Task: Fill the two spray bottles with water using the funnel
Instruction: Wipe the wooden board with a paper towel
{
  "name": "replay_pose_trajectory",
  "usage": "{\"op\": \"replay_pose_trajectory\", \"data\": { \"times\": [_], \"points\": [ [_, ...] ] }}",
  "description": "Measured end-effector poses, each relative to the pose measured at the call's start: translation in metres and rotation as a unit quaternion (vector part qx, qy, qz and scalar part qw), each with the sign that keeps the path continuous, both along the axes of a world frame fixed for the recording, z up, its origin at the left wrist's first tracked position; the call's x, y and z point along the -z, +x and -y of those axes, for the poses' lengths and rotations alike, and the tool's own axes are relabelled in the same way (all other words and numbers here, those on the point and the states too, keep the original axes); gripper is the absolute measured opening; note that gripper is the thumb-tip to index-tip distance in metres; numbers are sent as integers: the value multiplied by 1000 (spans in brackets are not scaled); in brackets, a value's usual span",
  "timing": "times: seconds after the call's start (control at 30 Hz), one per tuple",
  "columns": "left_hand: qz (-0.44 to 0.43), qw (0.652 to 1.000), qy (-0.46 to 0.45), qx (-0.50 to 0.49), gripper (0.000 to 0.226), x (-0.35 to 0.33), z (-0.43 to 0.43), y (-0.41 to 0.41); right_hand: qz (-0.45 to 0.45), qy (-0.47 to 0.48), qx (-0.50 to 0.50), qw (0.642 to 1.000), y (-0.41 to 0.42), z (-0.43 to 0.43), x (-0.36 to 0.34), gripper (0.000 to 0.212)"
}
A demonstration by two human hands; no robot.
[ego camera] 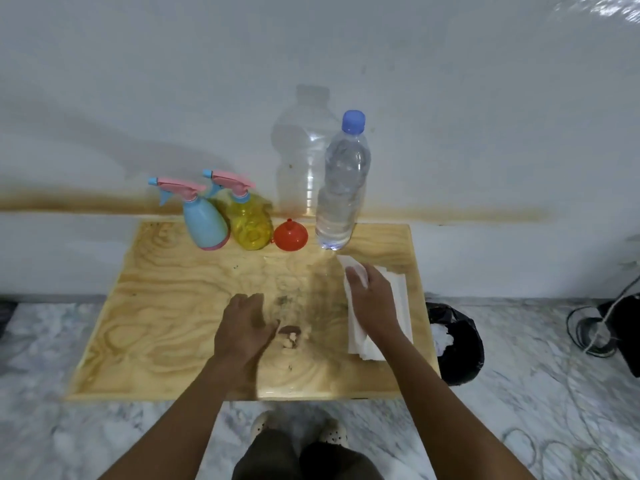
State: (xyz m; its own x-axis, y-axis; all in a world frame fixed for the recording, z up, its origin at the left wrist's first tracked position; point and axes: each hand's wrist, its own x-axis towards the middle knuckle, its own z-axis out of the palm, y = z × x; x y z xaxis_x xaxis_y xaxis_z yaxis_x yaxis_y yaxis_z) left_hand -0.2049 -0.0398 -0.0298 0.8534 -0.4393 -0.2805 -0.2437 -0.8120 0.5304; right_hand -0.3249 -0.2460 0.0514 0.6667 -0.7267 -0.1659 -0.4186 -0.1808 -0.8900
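Two spray bottles stand upright side by side along the far edge of the tabletop (156, 323), left of its middle: the blue spray bottle (204, 223) on the outside and the yellow spray bottle (251, 220) touching it on the inner side. Both have their pink trigger heads on, with nozzles pointing left. Just beside the yellow one sits the red funnel (290, 235), wide mouth down and spout up. Next along the same edge is the water bottle (341, 188), upright, capped and nearly full.

Neither hand holds any of these. The left hand (242, 330) hovers over the middle of the tabletop toward the near edge, fingers loose and spread, gripping nothing; it is somewhat blurred. The right hand (370, 299) rests with fairly straight fingers on a stack of paper towels (401, 296) by the right edge. A black bin (457, 341) stands on the floor past that edge.

Filling has not begun, judging by the heads and cap being in place. The spray bottles lie straight away from the left hand and slightly to its left, which makes it the nearer one. The water bottle lies directly beyond the right hand. Since each bottle's long axis is vertical, a grasp would likely come from the side around the body, with the other hand twisting the head off.
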Motion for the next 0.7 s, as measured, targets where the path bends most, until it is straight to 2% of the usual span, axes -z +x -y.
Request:
{"op": "replay_pose_trajectory", "data": {
  "times": [0.1,0.27,0.43,0.53,0.57,0.7],
  "points": [
    [-16,999,46,-9,86,3,-27,25,-29,-64,-11,997,20,-10,19,24],
    [-18,981,192,8,117,7,-53,62,-68,-191,-80,976,52,-24,51,24],
    [-56,979,189,42,122,7,-64,75,-193,-194,-178,945,78,-47,96,40],
    [-64,975,196,83,123,1,-73,78,-291,-244,-239,894,83,-60,122,52],
    [-68,974,195,93,124,0,-76,80,-298,-256,-237,888,84,-66,127,54],
    [-55,975,184,109,124,0,-82,80,-232,-261,-227,909,97,-88,134,52]
  ]
}}
